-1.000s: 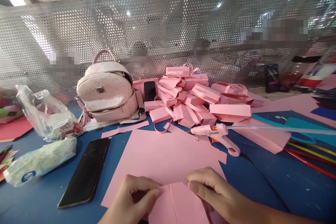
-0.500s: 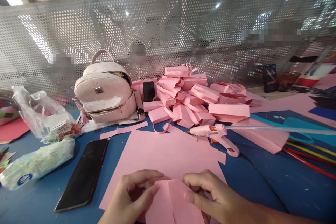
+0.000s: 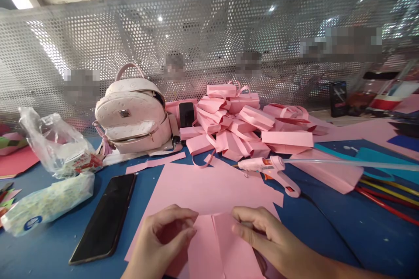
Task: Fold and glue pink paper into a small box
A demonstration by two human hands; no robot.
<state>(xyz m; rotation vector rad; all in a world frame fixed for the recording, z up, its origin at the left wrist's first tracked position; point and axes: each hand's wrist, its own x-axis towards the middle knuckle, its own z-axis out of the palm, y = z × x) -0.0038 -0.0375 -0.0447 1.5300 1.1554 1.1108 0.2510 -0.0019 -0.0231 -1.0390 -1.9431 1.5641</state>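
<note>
A folded pink paper piece with a seam down its middle is between my hands at the bottom centre. My left hand pinches its upper left corner between thumb and fingertips. On the other side, my right hand grips the upper right edge, thumb in front and some fingers hidden behind. A large pink sheet lies flat beneath. The pink glue gun rests on its side at the sheet's upper right, a clear glue stick in its back. Behind it is a pile of folded pink paper pieces.
A black phone lies left of the sheet, near a tissue pack and a plastic bag. A pale backpack stands behind. The glue gun's cord runs down the right side, below red and yellow strips.
The folded paper and both hands have moved slightly up, and the paper a little to the right. Its middle seam looks slightly more raised. Both hands keep hold of it.
</note>
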